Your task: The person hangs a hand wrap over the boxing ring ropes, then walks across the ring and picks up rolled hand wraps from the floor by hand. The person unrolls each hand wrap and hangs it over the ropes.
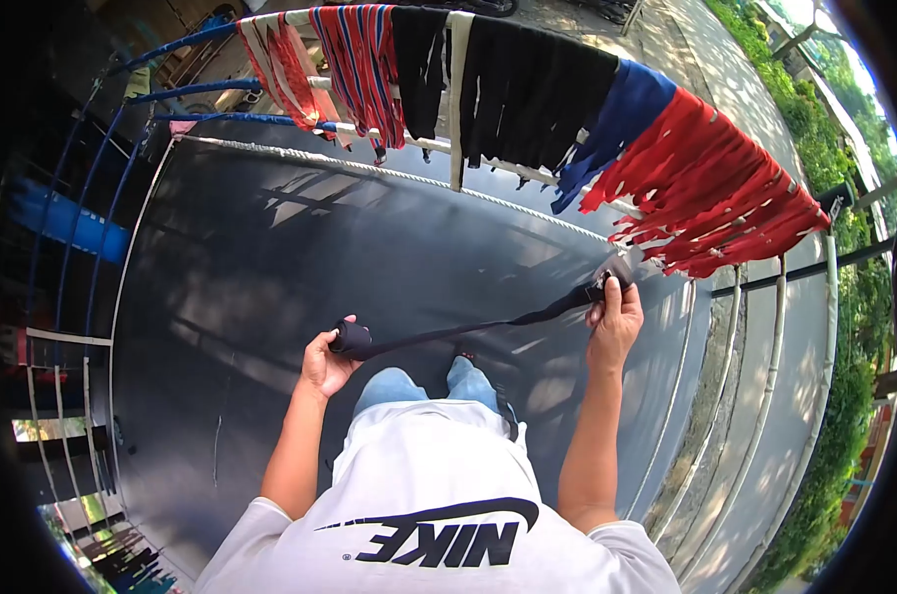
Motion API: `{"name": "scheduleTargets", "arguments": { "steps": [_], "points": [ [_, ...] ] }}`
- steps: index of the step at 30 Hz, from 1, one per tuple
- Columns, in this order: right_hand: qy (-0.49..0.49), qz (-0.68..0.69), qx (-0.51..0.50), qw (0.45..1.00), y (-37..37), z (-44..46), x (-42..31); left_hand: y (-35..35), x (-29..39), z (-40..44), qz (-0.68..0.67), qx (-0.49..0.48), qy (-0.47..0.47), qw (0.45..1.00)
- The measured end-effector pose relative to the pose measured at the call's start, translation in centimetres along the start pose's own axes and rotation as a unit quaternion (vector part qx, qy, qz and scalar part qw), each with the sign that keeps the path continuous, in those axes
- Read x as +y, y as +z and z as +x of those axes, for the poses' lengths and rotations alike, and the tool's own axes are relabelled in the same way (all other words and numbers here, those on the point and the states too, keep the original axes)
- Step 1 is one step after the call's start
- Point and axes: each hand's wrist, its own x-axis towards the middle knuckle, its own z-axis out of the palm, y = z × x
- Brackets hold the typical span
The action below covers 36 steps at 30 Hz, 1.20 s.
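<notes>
Head view: dark, part-rolled cloth strip (pixel 540 315)

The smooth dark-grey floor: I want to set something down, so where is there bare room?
The floor is free between the stretched black cloth strip and the twisted white rope beyond, and left of the left hand. Crowded: red cloths, blue cloth, black cloths and striped cloths hang close together along the far side.

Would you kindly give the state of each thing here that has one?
Dark strip: rolled at one end, otherwise drawn out
Left hand: gripping rolled end
Right hand: pinching other end
Red cloths: hanging
Blue cloth: hanging
Black cloths: hanging
Striped cloths: hanging
Mat: sun-dappled
</notes>
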Motion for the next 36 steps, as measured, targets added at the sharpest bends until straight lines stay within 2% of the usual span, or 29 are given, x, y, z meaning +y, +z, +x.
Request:
{"name": "scheduleTargets", "arguments": {
  "steps": [5, 7, 10, 11, 14, 15, 19, 22, 24, 26, 28, 30, 31, 32, 33, 34, 36],
  "points": [
    [-0.029, -0.008, -0.082, 0.996, 7.9, 8.5, 0.1, 0.9, 3.0, 3.7, -0.033, -0.018, 0.014, 0.999],
    [-0.017, -0.001, -0.094, 0.995, 11.2, 11.3, 0.2, 0.8, 4.4, 5.3, -0.027, -0.027, 0.023, 0.999],
    [-0.064, 0.010, -0.101, 0.993, 16.0, 15.7, -0.2, 1.1, 8.1, 8.5, -0.005, -0.053, 0.048, 0.997],
    [-0.079, 0.012, -0.104, 0.991, 17.8, 17.4, -0.4, 1.8, 9.9, 9.5, 0.012, -0.022, 0.042, 0.999],
    [-0.120, 0.004, -0.078, 0.990, 23.2, 21.0, -2.0, 3.5, 15.8, 12.8, 0.026, -0.044, -0.009, 0.999],
    [-0.136, -0.022, -0.065, 0.988, 25.0, 21.9, -2.9, 2.4, 17.6, 14.8, 0.045, -0.116, -0.020, 0.992],
    [-0.175, 0.016, -0.064, 0.982, 31.6, 25.6, -4.5, 3.6, 25.7, 20.3, 0.075, -0.161, -0.108, 0.978],
    [-0.162, -0.015, -0.075, 0.984, 35.8, 28.6, -4.0, 6.9, 31.0, 23.2, 0.130, -0.194, -0.105, 0.967],
    [-0.095, -0.120, -0.131, 0.979, 37.3, 29.9, -3.3, 8.1, 33.4, 24.9, 0.128, -0.185, -0.082, 0.971],
    [-0.007, -0.270, -0.229, 0.935, 39.7, 30.3, -2.3, 8.8, 35.7, 27.3, 0.116, -0.190, -0.047, 0.974],
    [0.047, -0.486, -0.290, 0.823, 40.7, 31.6, 0.6, 10.1, 37.7, 28.4, 0.105, -0.196, -0.013, 0.975],
    [0.052, -0.619, -0.327, 0.712, 42.3, 32.3, 3.3, 11.2, 39.1, 28.6, 0.088, -0.202, 0.015, 0.975],
    [-0.114, -0.640, -0.307, 0.695, 42.0, 33.6, 6.7, 11.3, 39.6, 29.2, 0.098, -0.190, 0.020, 0.977],
    [-0.100, -0.597, -0.281, 0.745, 44.2, 34.5, 7.5, 11.7, 40.0, 29.9, 0.110, -0.184, 0.016, 0.977],
    [-0.186, -0.579, -0.260, 0.750, 46.1, 35.5, 8.3, 12.3, 40.2, 30.4, 0.121, -0.176, 0.011, 0.977],
    [-0.274, -0.551, -0.236, 0.752, 48.3, 36.9, 9.0, 12.9, 40.6, 30.8, 0.133, -0.167, 0.009, 0.977],
    [-0.420, -0.525, -0.203, 0.712, 53.8, 39.2, 8.4, 13.9, 40.7, 31.8, 0.172, -0.151, 0.029, 0.973]
  ]
}}
